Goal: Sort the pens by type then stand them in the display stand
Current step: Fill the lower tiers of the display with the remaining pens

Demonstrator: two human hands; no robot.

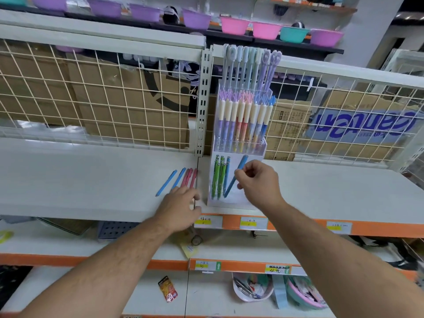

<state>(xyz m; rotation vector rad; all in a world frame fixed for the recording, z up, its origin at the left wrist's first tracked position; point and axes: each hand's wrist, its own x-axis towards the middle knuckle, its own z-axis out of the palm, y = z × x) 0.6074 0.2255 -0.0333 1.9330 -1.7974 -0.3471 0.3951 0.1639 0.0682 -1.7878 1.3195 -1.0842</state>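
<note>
Right hand [257, 180]: we pinch a blue pen [238, 173] between thumb and fingertips, with the other fingers curled. The pen leans at a slant, its lower end down in the front tier of the display stand [231, 201].
Left hand [181, 207]: it lies over the lower ends of the loose pens. Blur hides the fingers, so we cannot tell whether it grips any.
Done: the tall pastel pens [247, 65] fill the back tier and the cream-capped pens [243, 120] fill the middle one. The green pens [216, 177] stand in front with one blue beside them.
Left to do: two loose blue pens [166, 183] and the pink pens [187, 177] lie side by side on the shelf [91, 180], just left of the stand.
Progress: we judge it well past halfway, with only the front tier unfinished.
</note>
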